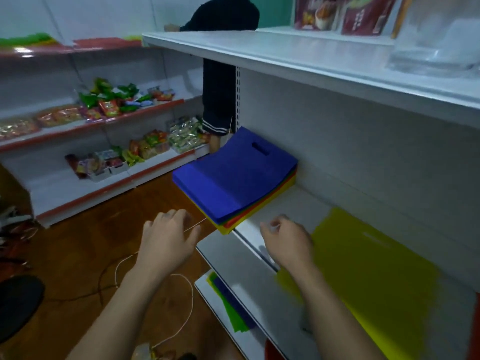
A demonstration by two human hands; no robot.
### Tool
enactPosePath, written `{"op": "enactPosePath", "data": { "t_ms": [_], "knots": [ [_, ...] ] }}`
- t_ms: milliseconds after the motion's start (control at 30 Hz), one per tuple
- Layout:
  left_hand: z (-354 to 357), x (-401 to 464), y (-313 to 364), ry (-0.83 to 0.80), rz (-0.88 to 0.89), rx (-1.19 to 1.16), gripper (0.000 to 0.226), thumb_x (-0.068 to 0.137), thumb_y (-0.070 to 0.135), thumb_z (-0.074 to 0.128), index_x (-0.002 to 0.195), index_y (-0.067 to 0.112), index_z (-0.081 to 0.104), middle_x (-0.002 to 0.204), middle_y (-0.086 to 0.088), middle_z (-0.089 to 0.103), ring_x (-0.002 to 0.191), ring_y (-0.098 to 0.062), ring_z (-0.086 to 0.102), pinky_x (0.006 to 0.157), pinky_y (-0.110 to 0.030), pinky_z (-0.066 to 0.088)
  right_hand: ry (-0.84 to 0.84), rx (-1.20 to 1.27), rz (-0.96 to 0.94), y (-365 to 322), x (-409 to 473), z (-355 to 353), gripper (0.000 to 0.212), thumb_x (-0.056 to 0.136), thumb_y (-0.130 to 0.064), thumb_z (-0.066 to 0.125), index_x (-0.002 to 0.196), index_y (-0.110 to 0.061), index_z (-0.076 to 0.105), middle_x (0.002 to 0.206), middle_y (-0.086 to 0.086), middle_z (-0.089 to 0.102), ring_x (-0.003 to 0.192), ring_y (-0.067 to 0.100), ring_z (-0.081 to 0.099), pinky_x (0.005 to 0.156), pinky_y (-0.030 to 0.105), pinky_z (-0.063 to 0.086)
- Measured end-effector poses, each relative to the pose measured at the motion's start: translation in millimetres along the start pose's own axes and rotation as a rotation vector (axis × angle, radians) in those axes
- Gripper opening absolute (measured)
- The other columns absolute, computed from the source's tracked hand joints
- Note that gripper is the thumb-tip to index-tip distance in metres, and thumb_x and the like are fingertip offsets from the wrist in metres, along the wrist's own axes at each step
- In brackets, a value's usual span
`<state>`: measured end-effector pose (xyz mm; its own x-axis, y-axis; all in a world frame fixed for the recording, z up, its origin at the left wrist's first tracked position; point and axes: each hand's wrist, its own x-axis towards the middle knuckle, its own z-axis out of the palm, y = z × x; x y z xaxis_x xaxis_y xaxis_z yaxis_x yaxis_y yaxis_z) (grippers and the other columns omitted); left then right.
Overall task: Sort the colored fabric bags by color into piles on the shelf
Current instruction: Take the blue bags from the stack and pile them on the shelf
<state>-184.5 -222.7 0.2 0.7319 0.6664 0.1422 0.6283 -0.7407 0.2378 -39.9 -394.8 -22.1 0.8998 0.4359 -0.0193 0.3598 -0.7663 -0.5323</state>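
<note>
A mixed stack of fabric bags lies on the white shelf [288, 203], overhanging its front left edge. A blue bag [233, 175] with a cut-out handle is on top; red, green and yellow edges [241, 222] show beneath. One yellow bag [368, 258] lies flat on the same shelf to the right. My left hand [168, 237] hovers just in front of the stack's near corner, fingers loosely curled, holding nothing. My right hand [285, 240] hovers over the shelf between the stack and the yellow bag, fingers loosely curled and empty.
Green and blue bags [228, 305] lie on the lower shelf under my arms. A white upper shelf [311, 63] hangs overhead. Another person [220, 74] stands behind the shelf's left end. Snack shelves [104, 131] line the left wall. A white cord [181, 307] trails over the wooden floor.
</note>
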Motion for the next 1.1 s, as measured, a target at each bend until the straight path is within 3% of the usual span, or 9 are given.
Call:
{"op": "enactPosePath", "data": {
  "t_ms": [100, 233, 400, 500, 600, 700, 833, 967, 1100],
  "knots": [
    [1.2, 48.5, -8.3, 0.034, 0.08, -0.01, 0.035, 0.093, 0.049, 0.049, 0.119, 0.026, 0.056, 0.117, 0.004, 0.06, 0.113, -0.016, 0.052, 0.099, -0.041, 0.039, 0.029, -0.017, 0.075, -11.7, 25.3, 4.1, 0.038, 0.093, -0.053, 0.045, 0.094, -0.018, 0.061, 0.097, 0.004, 0.067, 0.092, 0.026, 0.06, 0.066, 0.028, 0.038],
    [6.5, 114.7, -20.0, -0.015, 0.18, -0.002, 0.037, 0.093, 0.051, 0.049, 0.118, 0.025, 0.055, 0.113, 0.003, 0.061, 0.111, -0.019, 0.052, 0.095, -0.041, 0.041, 0.012, -0.052, 0.285, -33.0, 64.5, 15.3, 0.057, 0.089, -0.068, 0.037, 0.085, -0.018, 0.064, 0.08, 0.003, 0.061, 0.076, 0.024, 0.057, 0.063, 0.028, 0.037],
    [12.0, 187.7, -28.5, -0.08, 0.314, 0.02, 0.041, 0.094, 0.052, 0.047, 0.121, 0.023, 0.053, 0.116, -0.001, 0.059, 0.111, -0.022, 0.051, 0.095, -0.042, 0.04, 0.033, -0.066, 0.405, -51.8, 103.8, 36.5, 0.067, 0.083, -0.077, 0.035, 0.088, -0.017, 0.064, 0.091, 0.003, 0.067, 0.088, 0.026, 0.065, 0.062, 0.028, 0.04],
    [18.1, 221.5, -31.9, -0.119, 0.396, 0.055, 0.045, 0.094, 0.053, 0.045, 0.125, 0.021, 0.051, 0.119, -0.002, 0.057, 0.113, -0.022, 0.05, 0.097, -0.043, 0.04, 0.056, 0.014, 0.456, -54.6, 117.6, 45.9, 0.055, 0.084, -0.071, 0.046, 0.103, -0.023, 0.066, 0.104, 0.001, 0.068, 0.095, 0.024, 0.064, 0.066, 0.028, 0.041],
    [25.9, 247.1, -36.2, -0.172, 0.469, 0.11, 0.049, 0.094, 0.053, 0.044, 0.128, 0.018, 0.048, 0.121, -0.005, 0.055, 0.116, -0.024, 0.049, 0.097, -0.042, 0.04, 0.09, 0.169, 0.505, -51.0, 123.0, 54.2, 0.042, 0.086, -0.06, 0.056, 0.081, -0.02, 0.065, 0.086, 0.0, 0.067, 0.079, 0.022, 0.063, 0.061, 0.029, 0.042],
    [33.6, 269.7, -35.9, -0.231, 0.49, 0.107, 0.05, 0.094, 0.053, 0.045, 0.13, 0.017, 0.045, 0.121, -0.006, 0.055, 0.113, -0.024, 0.051, 0.096, -0.04, 0.04, 0.195, 0.208, 0.572, -47.0, 122.4, 56.3, 0.04, 0.088, -0.05, 0.059, 0.076, -0.012, 0.06, 0.077, 0.002, 0.063, 0.067, 0.018, 0.06, 0.058, 0.032, 0.048],
    [44.9, 293.7, -29.1, -0.312, 0.483, 0.182, 0.054, 0.091, 0.062, 0.042, 0.118, 0.016, 0.048, 0.113, -0.006, 0.056, 0.104, -0.024, 0.055, 0.088, -0.038, 0.043, 0.289, 0.214, 0.644, -51.0, 119.4, 54.7, 0.04, 0.089, -0.043, 0.062, 0.068, -0.013, 0.045, 0.068, 0.001, 0.054, 0.059, 0.014, 0.051, 0.048, 0.027, 0.034],
    [54.6, 310.3, -19.0, -0.399, 0.447, 0.263, 0.065, 0.082, 0.076, 0.04, 0.105, 0.017, 0.055, 0.098, -0.004, 0.059, 0.09, -0.021, 0.059, 0.083, -0.037, 0.049, 0.282, 0.414, 0.678, -59.1, 111.8, 63.5, 0.037, 0.083, -0.048, 0.068, 0.072, -0.014, 0.061, 0.074, -0.003, 0.067, 0.065, 0.013, 0.064, 0.053, 0.027, 0.047],
    [53.7, 324.5, -8.8, -0.598, 0.494, 0.212, 0.049, 0.088, 0.064, 0.05, 0.1, 0.017, 0.053, 0.09, -0.002, 0.057, 0.083, -0.017, 0.058, 0.077, -0.031, 0.051, 0.286, 0.526, 0.699, -63.1, 98.2, 79.1, 0.042, 0.082, -0.049, 0.069, 0.074, -0.007, 0.072, 0.071, 0.0, 0.072, 0.064, 0.016, 0.069, 0.068, 0.04, 0.058]
  ]
}}
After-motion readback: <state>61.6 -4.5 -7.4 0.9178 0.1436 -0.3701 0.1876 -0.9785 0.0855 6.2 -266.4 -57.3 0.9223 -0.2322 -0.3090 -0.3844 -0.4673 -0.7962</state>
